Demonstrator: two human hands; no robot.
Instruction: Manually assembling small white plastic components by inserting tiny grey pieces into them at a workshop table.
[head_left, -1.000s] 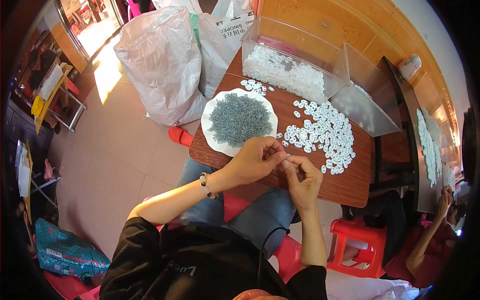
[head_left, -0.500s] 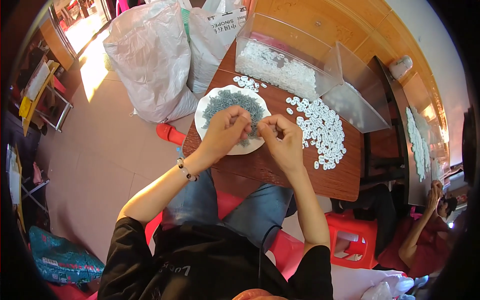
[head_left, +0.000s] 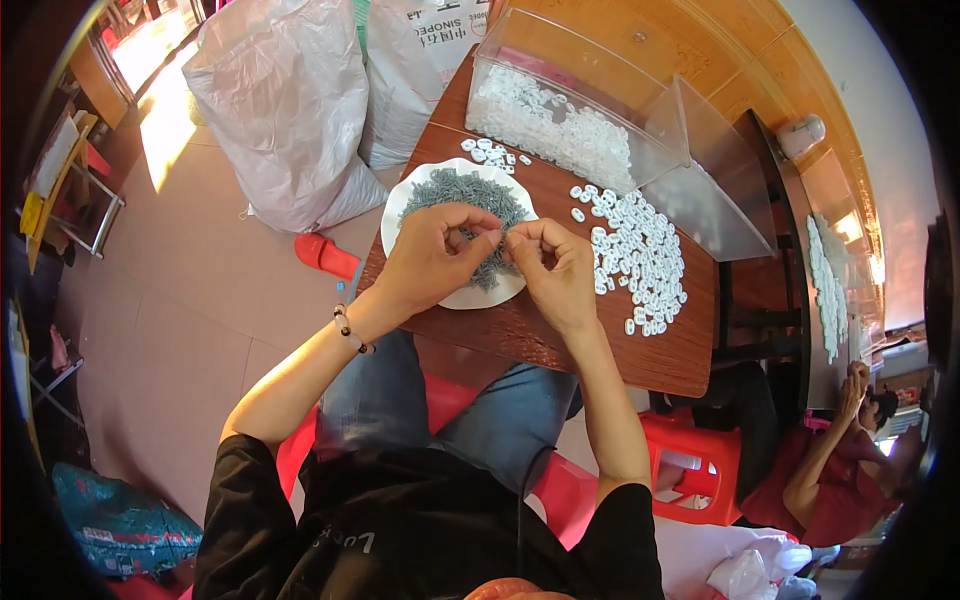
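Above a white plate with a wavy rim [head_left: 522, 288], heaped with small grey pieces [head_left: 462, 188], my two hands meet fingertip to fingertip. The fingers of my left hand [head_left: 432, 258] are pinched together, and so are those of my right hand [head_left: 556, 280]. Whatever lies between the fingertips is too small to make out. Right of the plate, many small white oval pieces with holes [head_left: 640, 250] are spread over the brown table [head_left: 600, 355]. A smaller cluster of white pieces [head_left: 490, 154] lies just behind the plate.
A clear plastic bin [head_left: 610, 90] full of white pieces stands at the table's back, with another clear bin [head_left: 725, 215] beside it. Large white sacks [head_left: 285, 110] and a red slipper [head_left: 325, 256] are on the floor at left. A person [head_left: 825, 470] sits at far right.
My fingertips have come closer together over the plate, the right hand shifting slightly left. The whole view has shifted a little.
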